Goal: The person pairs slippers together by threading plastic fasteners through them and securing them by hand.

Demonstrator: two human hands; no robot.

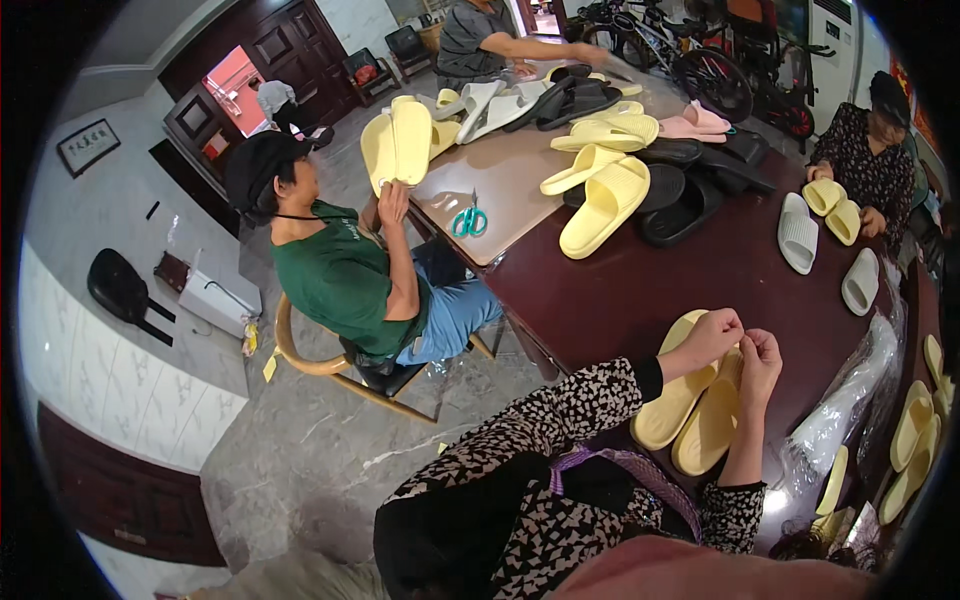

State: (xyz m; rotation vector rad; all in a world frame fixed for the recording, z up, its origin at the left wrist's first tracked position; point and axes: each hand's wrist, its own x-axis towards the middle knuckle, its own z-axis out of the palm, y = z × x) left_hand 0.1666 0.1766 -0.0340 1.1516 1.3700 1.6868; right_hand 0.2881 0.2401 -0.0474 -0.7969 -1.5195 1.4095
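A pair of pale yellow slippers [662,415] lies on the dark red table [560,290] right in front of me, side by side with their heels toward me. Over their far ends, my left hand [712,338] and my right hand [760,362] meet with fingertips pinched close together. Whatever sits between those fingers is too small or too hidden to name. My right wrist rests against the right slipper's edge, and my left hand covers part of the left slipper.
A heap of yellow, black, white and pink slippers [610,205] covers the far table, near teal scissors [469,222]. Clear plastic wrap [845,400] lies at right. A person in green [335,255] sits at left holding yellow slippers; another [870,150] handles slippers at right.
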